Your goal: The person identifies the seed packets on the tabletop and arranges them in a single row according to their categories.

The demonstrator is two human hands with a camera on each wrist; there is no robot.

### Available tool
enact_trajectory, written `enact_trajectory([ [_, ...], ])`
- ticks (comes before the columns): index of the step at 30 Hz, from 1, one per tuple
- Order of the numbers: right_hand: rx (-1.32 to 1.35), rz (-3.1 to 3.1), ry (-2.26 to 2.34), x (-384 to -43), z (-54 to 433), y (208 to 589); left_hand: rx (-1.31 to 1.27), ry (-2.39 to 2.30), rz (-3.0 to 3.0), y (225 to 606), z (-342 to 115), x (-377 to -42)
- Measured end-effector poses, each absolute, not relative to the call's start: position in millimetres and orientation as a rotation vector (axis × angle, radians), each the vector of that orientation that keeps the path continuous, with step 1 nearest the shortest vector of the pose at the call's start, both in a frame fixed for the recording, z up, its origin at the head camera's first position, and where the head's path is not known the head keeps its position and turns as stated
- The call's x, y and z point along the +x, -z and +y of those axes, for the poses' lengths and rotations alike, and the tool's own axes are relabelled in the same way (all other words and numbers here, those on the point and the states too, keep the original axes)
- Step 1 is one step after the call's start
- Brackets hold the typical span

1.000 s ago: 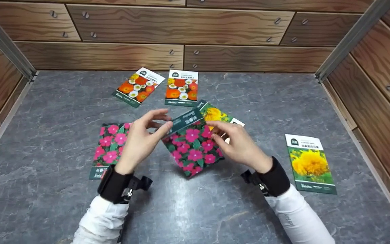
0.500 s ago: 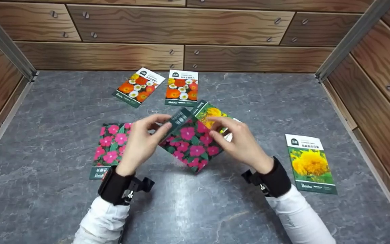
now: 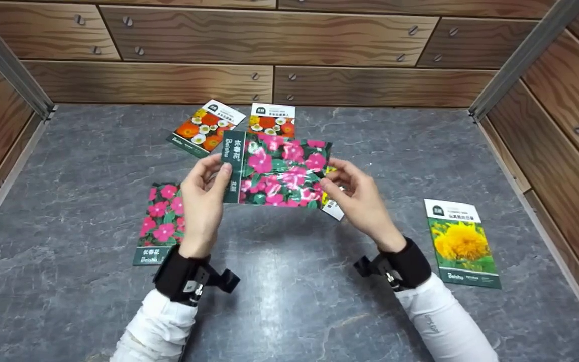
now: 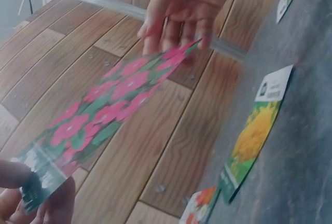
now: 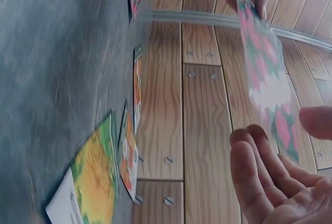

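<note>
My left hand [image 3: 204, 196] pinches the dark green end of a pink-flowered seed packet [image 3: 284, 171], thumb on the front, in the head view. The packet is held sideways above the table, its printed face toward me. At its other end is my right hand [image 3: 360, 196], thumb and fingers apart on either side of the packet in the right wrist view; any contact is hard to tell. Beneath, a yellow-flowered seed packet [image 3: 333, 207] is mostly hidden. Another pink-flowered seed packet [image 3: 163, 213] lies by my left wrist, partly covered by it.
Two orange-and-white-flowered seed packets lie at the back, one tilted [image 3: 204, 128] and one straight [image 3: 272, 120], the latter partly covered by the held packet. A second yellow-flowered packet [image 3: 461, 244] lies at the right. Wood-patterned walls [image 3: 269, 37] border the grey table [image 3: 269, 311].
The held pink-flowered packet has been lifted and turned from slanting to sideways, now facing me. My left hand has moved slightly up and right with it; the right hand's fingers stay near its far end.
</note>
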State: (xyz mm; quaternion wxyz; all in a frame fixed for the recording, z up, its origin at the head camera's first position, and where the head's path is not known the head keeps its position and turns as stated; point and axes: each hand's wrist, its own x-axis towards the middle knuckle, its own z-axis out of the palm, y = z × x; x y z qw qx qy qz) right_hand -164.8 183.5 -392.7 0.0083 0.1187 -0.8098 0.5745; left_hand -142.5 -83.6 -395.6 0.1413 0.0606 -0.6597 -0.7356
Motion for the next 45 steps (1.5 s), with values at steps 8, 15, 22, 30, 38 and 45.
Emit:
enact_trajectory([
  [8, 0.339, -2.481, -1.827, -167, 185, 393, 0.117, 2.141, -1.993, 399, -82, -143],
  [15, 0.37, -2.51, -1.695, -169, 194, 387, 0.023, 1.941, -2.217, 389, -106, -148],
  [22, 0.655, -2.617, -1.359, -163, 197, 387, -0.136, 1.713, -2.451, 383, -122, -144],
  [30, 0.852, -2.648, -1.163, -160, 194, 388, -0.468, 1.525, -2.59, 389, -98, -135],
  [38, 0.838, -2.62, -1.171, -160, 193, 388, -0.604, 1.394, -2.604, 392, -84, -131],
  [45, 0.602, -2.507, -1.378, -164, 193, 387, -0.448, 1.485, -2.516, 394, -83, -133],
])
